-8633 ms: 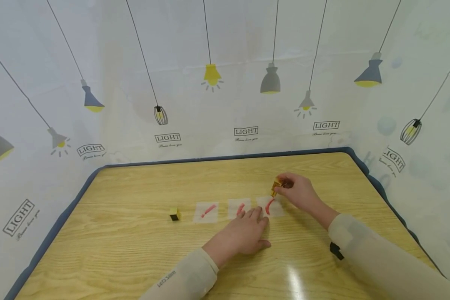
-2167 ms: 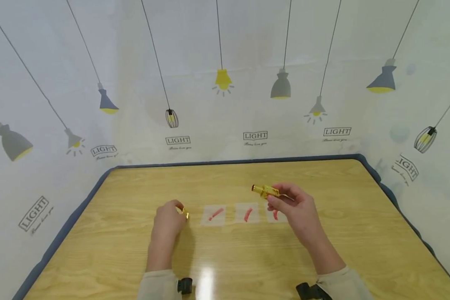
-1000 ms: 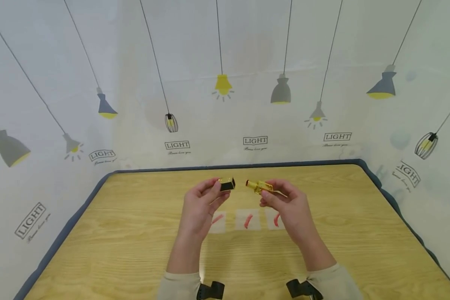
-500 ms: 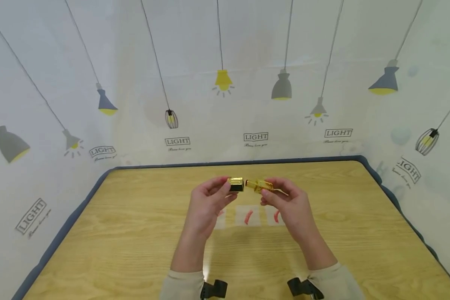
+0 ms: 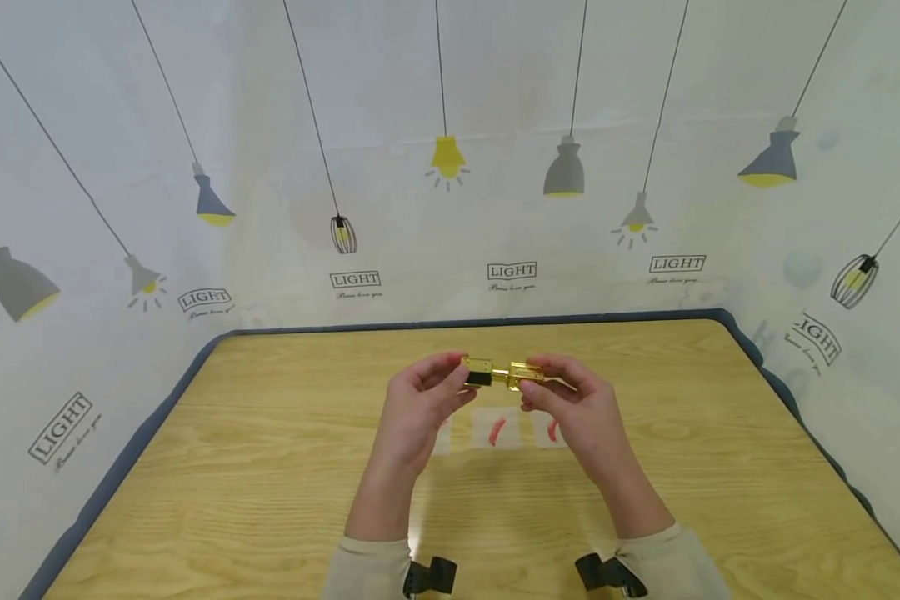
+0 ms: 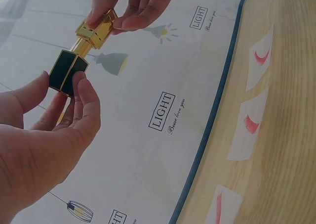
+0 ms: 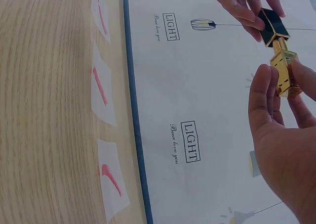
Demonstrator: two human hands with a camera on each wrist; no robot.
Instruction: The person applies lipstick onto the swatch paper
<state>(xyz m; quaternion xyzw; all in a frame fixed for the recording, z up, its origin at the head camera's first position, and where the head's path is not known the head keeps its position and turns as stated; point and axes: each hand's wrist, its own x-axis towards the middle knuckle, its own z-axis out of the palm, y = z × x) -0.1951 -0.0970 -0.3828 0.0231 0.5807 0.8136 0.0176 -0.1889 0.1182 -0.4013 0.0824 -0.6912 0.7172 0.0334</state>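
Note:
My left hand [image 5: 422,404] pinches a black-and-gold lipstick cap [image 5: 479,372] between thumb and fingers. Opposite it, my right hand [image 5: 577,408] holds the gold lipstick tube [image 5: 525,375] by its base. Both are raised above the table. In the left wrist view the tube's narrow gold neck [image 6: 81,47] runs into the mouth of the cap [image 6: 68,71], with part of the neck still showing between cap and base. From the right wrist view, the cap [image 7: 272,27] and the tube base [image 7: 283,74] stand in line. The lipstick's tip is hidden inside the cap.
Several small white paper pieces lie on the wooden table [image 5: 270,467], including a middle one [image 5: 497,429] and a right one [image 5: 550,431], each with a red smear. A left piece [image 5: 441,436] is partly covered by my left hand. A printed wall sheet [image 5: 270,150] stands behind.
Earlier, my right hand drew on the right paper while my left rested there. My left hand then picked the cap off the table and brought it rightward onto the tube's neck.

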